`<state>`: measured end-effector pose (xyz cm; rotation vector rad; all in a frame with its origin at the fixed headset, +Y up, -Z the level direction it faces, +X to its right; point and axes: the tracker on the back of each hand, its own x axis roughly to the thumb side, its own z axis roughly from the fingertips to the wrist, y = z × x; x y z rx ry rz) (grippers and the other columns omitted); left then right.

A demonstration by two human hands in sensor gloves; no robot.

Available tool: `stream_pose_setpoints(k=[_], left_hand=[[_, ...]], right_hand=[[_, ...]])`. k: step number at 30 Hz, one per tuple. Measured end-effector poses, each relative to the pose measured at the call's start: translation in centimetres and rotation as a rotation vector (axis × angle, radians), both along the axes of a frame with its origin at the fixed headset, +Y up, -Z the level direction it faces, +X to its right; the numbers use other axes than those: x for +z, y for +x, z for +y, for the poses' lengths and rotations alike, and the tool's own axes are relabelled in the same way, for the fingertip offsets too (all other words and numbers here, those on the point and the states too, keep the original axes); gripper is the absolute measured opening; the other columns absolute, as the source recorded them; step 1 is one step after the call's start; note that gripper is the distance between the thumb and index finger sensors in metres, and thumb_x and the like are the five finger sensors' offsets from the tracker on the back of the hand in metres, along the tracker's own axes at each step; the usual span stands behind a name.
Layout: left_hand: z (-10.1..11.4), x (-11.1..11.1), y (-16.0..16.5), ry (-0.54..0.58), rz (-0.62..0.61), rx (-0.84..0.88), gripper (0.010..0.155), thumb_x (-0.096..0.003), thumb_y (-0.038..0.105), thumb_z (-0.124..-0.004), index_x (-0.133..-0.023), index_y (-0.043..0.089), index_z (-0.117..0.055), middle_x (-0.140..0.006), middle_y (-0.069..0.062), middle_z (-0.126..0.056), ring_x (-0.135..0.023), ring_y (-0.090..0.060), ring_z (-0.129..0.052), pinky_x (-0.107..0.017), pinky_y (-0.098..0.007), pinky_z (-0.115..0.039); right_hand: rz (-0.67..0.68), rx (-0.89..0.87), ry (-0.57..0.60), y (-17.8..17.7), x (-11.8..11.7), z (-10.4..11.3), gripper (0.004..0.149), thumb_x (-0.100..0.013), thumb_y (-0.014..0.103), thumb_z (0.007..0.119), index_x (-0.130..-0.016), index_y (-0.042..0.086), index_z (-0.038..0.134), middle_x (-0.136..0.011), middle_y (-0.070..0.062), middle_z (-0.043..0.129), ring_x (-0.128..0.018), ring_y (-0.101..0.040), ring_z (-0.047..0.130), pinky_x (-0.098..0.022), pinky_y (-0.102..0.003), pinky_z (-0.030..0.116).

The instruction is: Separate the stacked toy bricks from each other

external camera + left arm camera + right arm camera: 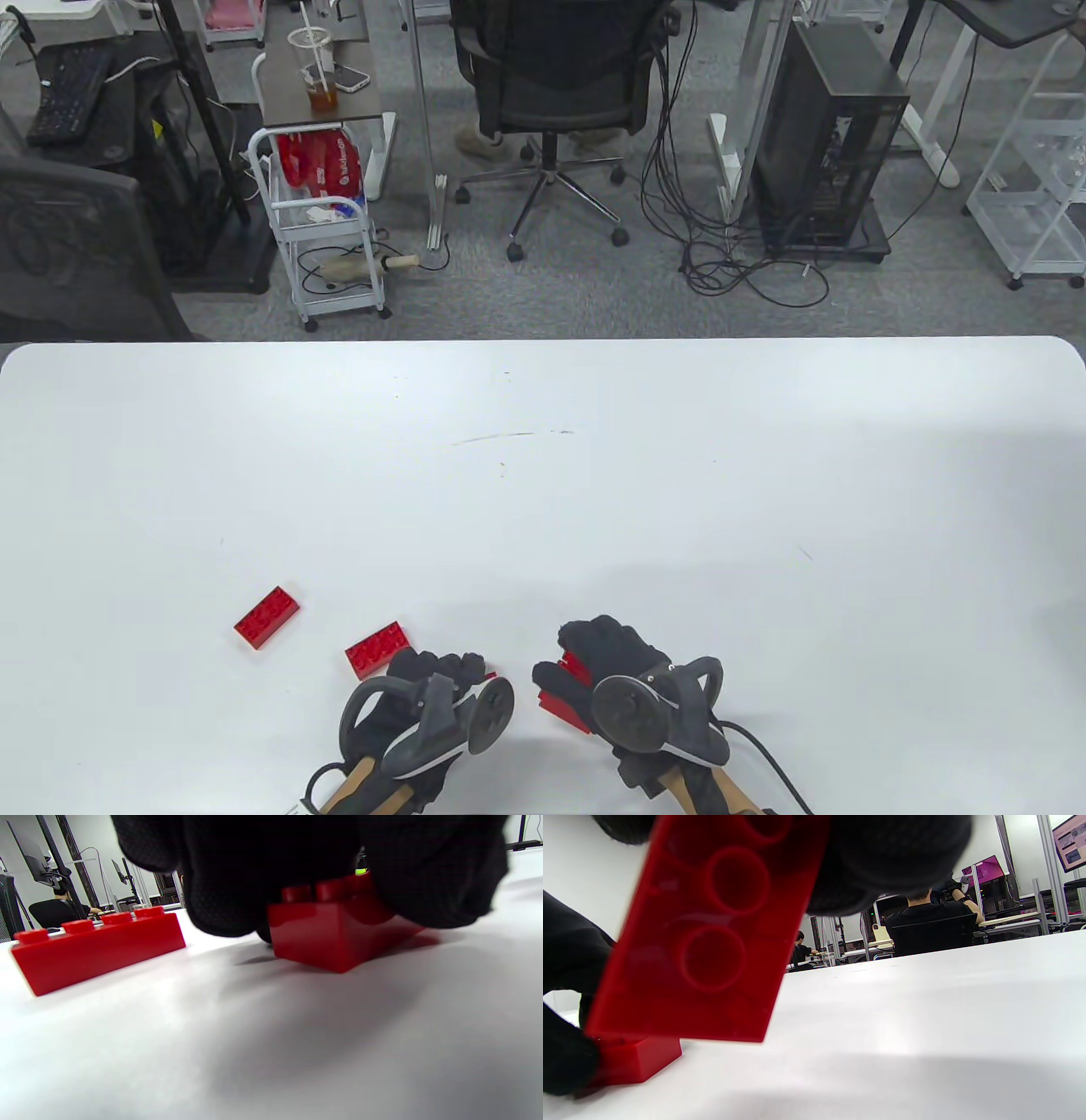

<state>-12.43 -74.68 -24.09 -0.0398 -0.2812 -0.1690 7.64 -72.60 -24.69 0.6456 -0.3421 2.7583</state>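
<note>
Table view: at the near edge of the white table (543, 475), the right hand (615, 671) curls its fingers around a red brick (562, 703), whose ends show past the glove on the side facing the left hand. The right wrist view shows that brick (712, 929) from below, tilted, its hollow underside with round tubes facing the camera and gloved fingers (891, 857) wrapped over its upper end. Under its lower corner sits a second red piece (638, 1063) on the table, touching or just below it; whether the two are joined cannot be told. A dark gloved shape (564, 1056) presses against that piece from the left.

The left hand (433, 679) lies knuckles-down just beside the right one, with a sliver of red at its fingertips. In the left wrist view its fingers (237, 878) close over the top of a low brick (335, 929) that rests flat on the table, studs up.

Two more bricks lie loose on the left: a near brick (376, 650) just beside the left hand's knuckles, and a far brick (266, 617) farther left, apart from it. Both sit studs up.

Beyond the table stand an office chair (551, 85), a white cart (327, 229) and a computer tower (827, 144).
</note>
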Motion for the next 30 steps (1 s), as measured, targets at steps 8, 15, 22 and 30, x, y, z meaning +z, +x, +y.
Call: stream_pose_setpoints(k=[8,15,22,30], left_hand=[[0.0,0.2,0.0,0.002,-0.002,-0.019,0.079,-0.0321,0.066,-0.078,-0.101,0.027,-0.08,-0.091,0.002,-0.096,-0.073,-0.023,-0.1,-0.074,-0.052,-0.068],[0.9,0.6,-0.1,0.044,-0.007,0.023,0.081,-0.0335,0.067,-0.075,-0.103,0.026,-0.077,-0.094,0.001,-0.094,-0.075,-0.023,-0.099,-0.075,-0.052,-0.067],[2.3,1.4,-0.5,0.148,-0.037,0.148,0.083,-0.0348,0.068,-0.073,-0.107,0.026,-0.072,-0.098,0.001,-0.09,-0.082,-0.024,-0.096,-0.076,-0.054,-0.065],[3.1,2.1,-0.7,0.19,-0.11,0.302,0.085,-0.0349,0.068,-0.072,-0.107,0.023,-0.07,-0.099,0.0,-0.091,-0.082,-0.023,-0.098,-0.076,-0.054,-0.066]], right_hand=[[-0.01,-0.004,0.009,0.1,0.0,0.0,0.064,-0.054,0.066,0.056,-0.092,0.017,0.075,-0.075,-0.011,0.085,-0.048,-0.022,0.097,-0.027,-0.032,0.091],[-0.018,-0.012,0.027,0.2,0.0,0.1,0.064,-0.054,0.065,0.056,-0.093,0.018,0.073,-0.078,-0.011,0.084,-0.052,-0.023,0.096,-0.029,-0.033,0.092],[-0.011,-0.043,0.049,0.4,0.0,0.1,0.063,-0.054,0.064,0.057,-0.096,0.02,0.07,-0.084,-0.01,0.082,-0.061,-0.024,0.096,-0.037,-0.033,0.094],[0.058,-0.082,0.043,0.0,0.2,0.0,0.064,-0.053,0.064,0.057,-0.099,0.021,0.067,-0.09,-0.009,0.079,-0.069,-0.024,0.096,-0.045,-0.034,0.096]])
